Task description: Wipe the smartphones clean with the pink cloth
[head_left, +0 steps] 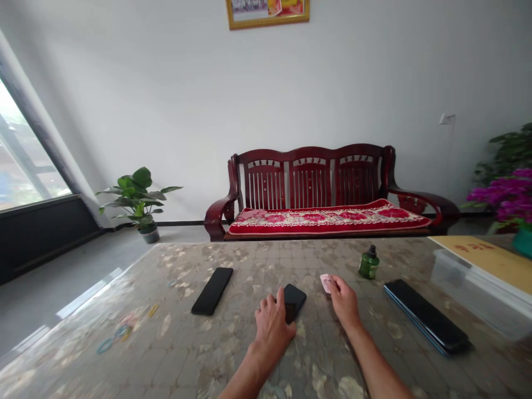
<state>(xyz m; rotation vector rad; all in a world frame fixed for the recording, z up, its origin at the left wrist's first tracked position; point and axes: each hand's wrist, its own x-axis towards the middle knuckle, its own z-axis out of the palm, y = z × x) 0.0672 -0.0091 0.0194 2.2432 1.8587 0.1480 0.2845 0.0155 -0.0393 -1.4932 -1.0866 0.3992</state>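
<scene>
My left hand (272, 322) rests on the table around the near left part of a small dark smartphone (296, 295). Its index finger lies along the phone's left edge and the thumb is at the near end; the palm side is hidden. To the right, my right hand (344, 302) pinches a small pale pink piece (326, 282), cloth or paper, just off the phone's right side. A larger black smartphone (213, 291) lies flat to the left. Beyond the right hand, a green bottle (368, 264) with a black top stands upright.
On the right lie stacked dark phones (426, 316), beside a clear plastic box (474, 293) with a yellow folder (486, 255) over it. Colored rubber bands (120, 332) are at left. A red wooden bench (310, 177) stands behind the patterned table (174, 366).
</scene>
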